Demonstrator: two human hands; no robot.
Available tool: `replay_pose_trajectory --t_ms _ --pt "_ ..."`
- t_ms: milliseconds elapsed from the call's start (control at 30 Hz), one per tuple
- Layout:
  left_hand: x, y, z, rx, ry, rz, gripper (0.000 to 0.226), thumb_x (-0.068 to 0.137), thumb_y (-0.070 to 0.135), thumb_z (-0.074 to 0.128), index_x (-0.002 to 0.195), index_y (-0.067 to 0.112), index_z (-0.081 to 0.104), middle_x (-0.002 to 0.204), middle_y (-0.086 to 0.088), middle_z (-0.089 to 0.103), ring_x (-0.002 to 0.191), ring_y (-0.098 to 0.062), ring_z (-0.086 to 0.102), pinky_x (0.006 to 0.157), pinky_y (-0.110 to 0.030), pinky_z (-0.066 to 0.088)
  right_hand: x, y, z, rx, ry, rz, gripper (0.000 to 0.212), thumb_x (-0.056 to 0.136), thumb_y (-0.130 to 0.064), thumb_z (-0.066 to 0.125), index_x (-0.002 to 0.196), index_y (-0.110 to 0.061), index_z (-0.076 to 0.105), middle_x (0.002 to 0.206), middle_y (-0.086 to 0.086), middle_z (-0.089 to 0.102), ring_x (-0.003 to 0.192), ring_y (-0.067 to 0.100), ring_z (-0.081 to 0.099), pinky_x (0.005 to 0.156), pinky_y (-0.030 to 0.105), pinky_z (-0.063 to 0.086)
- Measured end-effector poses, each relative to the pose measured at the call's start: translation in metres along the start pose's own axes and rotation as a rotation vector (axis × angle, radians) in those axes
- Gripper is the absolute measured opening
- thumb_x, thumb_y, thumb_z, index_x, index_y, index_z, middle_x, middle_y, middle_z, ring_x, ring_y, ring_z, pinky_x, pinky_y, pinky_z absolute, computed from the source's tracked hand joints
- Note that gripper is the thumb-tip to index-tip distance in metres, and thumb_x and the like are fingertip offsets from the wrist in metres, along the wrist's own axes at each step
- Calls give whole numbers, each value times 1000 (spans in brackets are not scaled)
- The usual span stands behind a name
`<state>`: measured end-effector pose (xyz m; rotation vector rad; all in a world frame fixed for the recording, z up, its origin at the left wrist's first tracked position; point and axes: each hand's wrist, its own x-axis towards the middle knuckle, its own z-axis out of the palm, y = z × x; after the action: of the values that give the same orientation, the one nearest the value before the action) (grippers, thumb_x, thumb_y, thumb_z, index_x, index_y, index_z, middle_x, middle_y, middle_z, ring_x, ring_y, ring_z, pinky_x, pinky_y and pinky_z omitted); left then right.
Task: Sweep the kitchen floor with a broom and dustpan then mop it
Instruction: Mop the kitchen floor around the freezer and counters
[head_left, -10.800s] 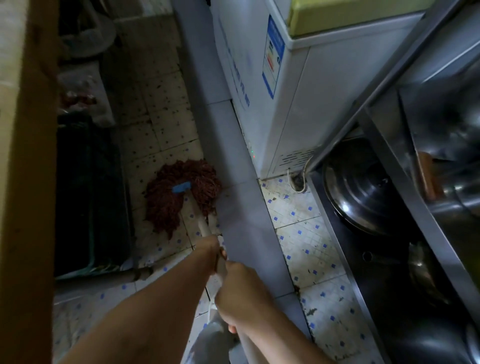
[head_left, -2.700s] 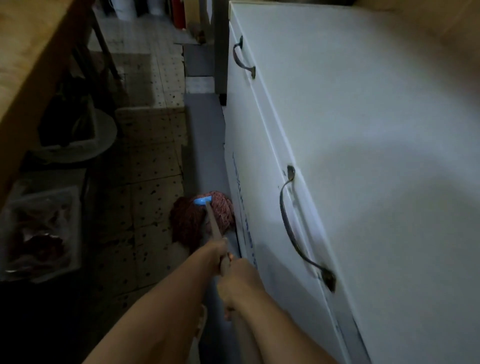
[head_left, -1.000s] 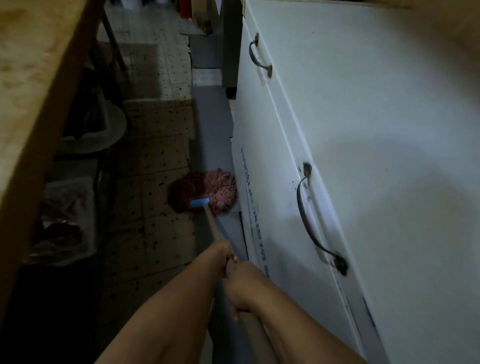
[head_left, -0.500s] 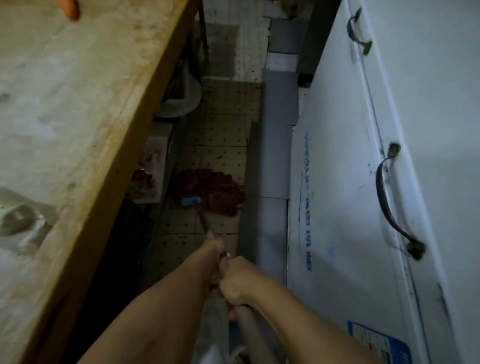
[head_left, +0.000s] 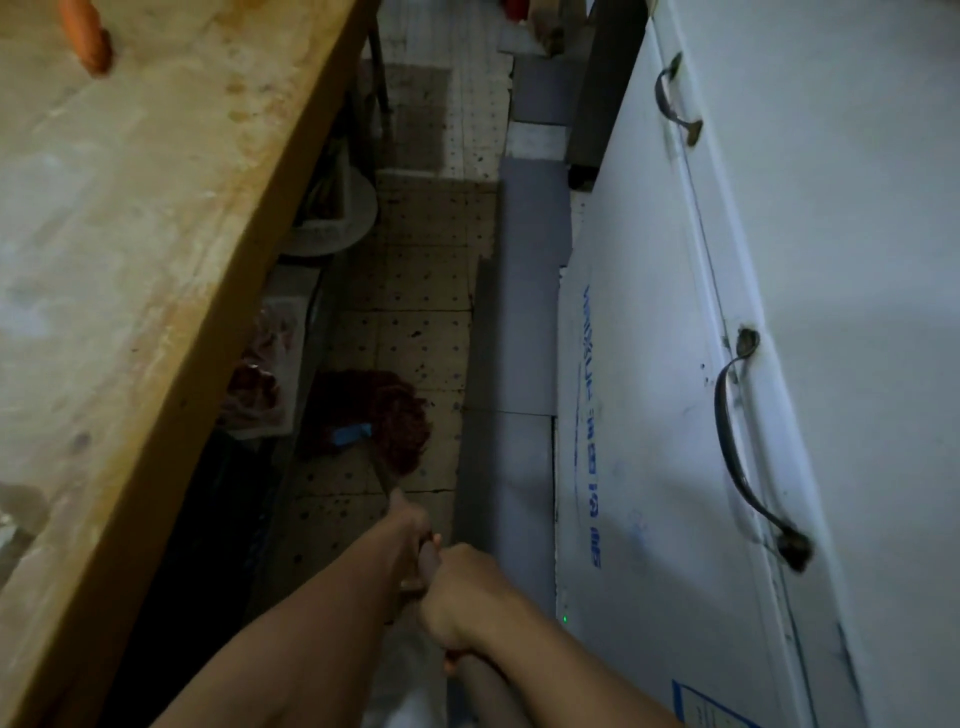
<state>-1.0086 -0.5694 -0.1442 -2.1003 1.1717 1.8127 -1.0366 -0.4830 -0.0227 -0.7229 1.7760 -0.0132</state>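
Observation:
A mop with a dark red string head (head_left: 395, 415) and a blue collar (head_left: 350, 434) lies on the tiled floor (head_left: 415, 312) in the narrow aisle, close under the wooden table's edge. Its wooden handle (head_left: 384, 475) runs back toward me. My left hand (head_left: 410, 525) grips the handle further down. My right hand (head_left: 460, 587) grips it just behind, nearer my body. Both arms reach forward from the bottom of the view. No broom or dustpan is in view.
A wooden table (head_left: 130, 260) fills the left side, with an orange object (head_left: 88, 31) on top. Bags (head_left: 265, 374) and a pale basin (head_left: 337, 218) sit beneath it. A white chest freezer (head_left: 727, 364) with dark handles walls the right. A grey strip (head_left: 524, 312) runs along the freezer's base.
The mop head has slid left, from the grey strip by the freezer to the floor beside the table. My view has swung left, showing more of the tabletop.

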Motion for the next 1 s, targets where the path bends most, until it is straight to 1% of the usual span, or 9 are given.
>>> replay_pose_trajectory --t_ms 67,133,233,367,600,700,867,933,1000 --pt "-2 9 24 -14 -28 39 45 103 7 19 138 34 22 106 -17 52 58 -16 37 36 -25 37 -1 12 -13 14 28 39 47 90 -14 52 136 -15 43 131 11 53 114 30 58 94 36 50" --pt "-5 16 45 -80 -119 -37 25 102 6 25 109 23 42 74 -7 44 54 -15 34 28 -22 34 1 24 -22 28 59 73 52 87 -12 51 138 -15 40 133 10 52 115 29 57 95 37 50" --pt "-3 27 61 -106 -228 -90 32 103 17 31 79 5 47 65 -6 43 51 -16 37 26 -14 29 8 36 -30 67 116 109 51 88 -13 44 138 -19 38 128 8 52 103 25 58 91 34 52" --pt "14 55 66 -139 -233 -83 37 103 20 33 71 7 45 55 -4 46 37 -16 41 24 -10 27 37 33 -48 194 203 160 33 91 -18 44 123 -24 50 98 -1 56 91 19 60 86 35 54" --pt "66 161 65 -79 -239 38 40 102 14 35 64 7 43 26 -2 43 34 -15 45 22 -11 24 103 -10 -125 300 273 173 28 91 -19 40 115 -24 53 81 -3 50 85 23 64 78 40 58" --pt "109 220 66 -99 -213 39 28 104 18 32 83 4 46 58 -5 45 47 -17 41 34 -20 34 143 -41 -173 260 256 181 42 90 -12 44 128 -29 44 81 -3 44 82 22 63 70 36 60" --pt "175 328 60 -61 -215 111 27 103 19 31 91 1 48 76 -8 51 64 -23 48 53 -26 41 221 -92 -256 303 299 129 51 90 -2 44 137 -22 42 88 -2 46 65 19 58 45 27 55" --pt "198 367 56 -65 -210 139 35 104 21 29 125 -3 44 112 -19 57 99 -34 56 79 -34 47 252 -113 -284 292 322 100 47 88 -1 44 132 -17 49 96 3 53 68 22 60 42 28 55" --pt "221 399 50 -46 -255 140 45 104 21 28 136 -10 35 136 -24 45 123 -37 45 98 -41 39 282 -131 -306 307 343 111 43 88 -3 44 127 -18 53 104 8 58 76 28 63 50 36 59"
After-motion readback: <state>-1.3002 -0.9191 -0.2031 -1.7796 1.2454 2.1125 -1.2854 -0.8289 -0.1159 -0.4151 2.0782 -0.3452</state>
